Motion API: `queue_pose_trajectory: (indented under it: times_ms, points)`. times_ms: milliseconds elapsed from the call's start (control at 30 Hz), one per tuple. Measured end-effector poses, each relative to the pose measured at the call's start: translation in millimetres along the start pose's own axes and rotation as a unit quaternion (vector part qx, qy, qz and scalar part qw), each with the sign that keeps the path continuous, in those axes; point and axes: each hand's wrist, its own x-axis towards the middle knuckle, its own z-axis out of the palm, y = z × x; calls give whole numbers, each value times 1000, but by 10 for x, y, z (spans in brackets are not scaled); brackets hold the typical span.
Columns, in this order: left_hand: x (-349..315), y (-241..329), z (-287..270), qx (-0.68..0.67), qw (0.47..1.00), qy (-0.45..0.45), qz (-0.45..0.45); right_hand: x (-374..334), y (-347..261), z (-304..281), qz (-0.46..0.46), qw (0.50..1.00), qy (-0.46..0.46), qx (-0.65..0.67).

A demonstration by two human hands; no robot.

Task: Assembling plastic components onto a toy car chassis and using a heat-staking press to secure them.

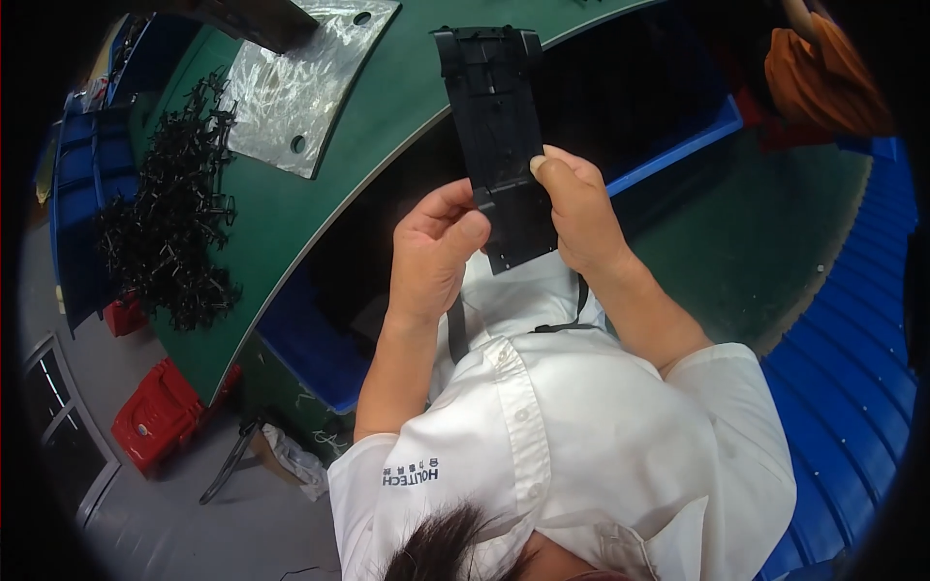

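Both my hands hold a long black plastic panel [502, 145] with moulded ribs and small tabs at its far end. My left hand [433, 247] pinches its left edge near the lower end, thumb in front. On the opposite edge, a little higher, my right hand [584, 208] grips with the thumb laid over the face. The panel is tilted, its far end reaching over the edge of the green table [387, 107]. Fingers behind the panel are partly hidden.
A heap of small black plastic parts [174, 208] lies on the table's left. Beside it is a metal plate [300, 87] with holes. Blue bins [668, 145] sit beyond and below the table edge. A red container [160, 416] stands at lower left; an orange-clothed person [823, 82] is at upper right.
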Motion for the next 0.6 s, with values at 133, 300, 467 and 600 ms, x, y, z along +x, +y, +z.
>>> queue_pose_trajectory:
  times_ms: [133, 300, 467, 600]
  points:
    - [0, 83, 131, 69, 997, -11, -34, 10, 26, -195, 24, 992, -87, 90]
    - [-26, 118, 369, 180, 983, -16, -23, 43, 124, -260, 32, 967, -172, 183]
    - [-40, 96, 501, 162, 986, -17, -36, 45, 223, -337, 57, 938, -206, 272]
    - [-31, 40, 489, 122, 990, -26, -62, 6, 285, -264, 74, 926, -183, 322]
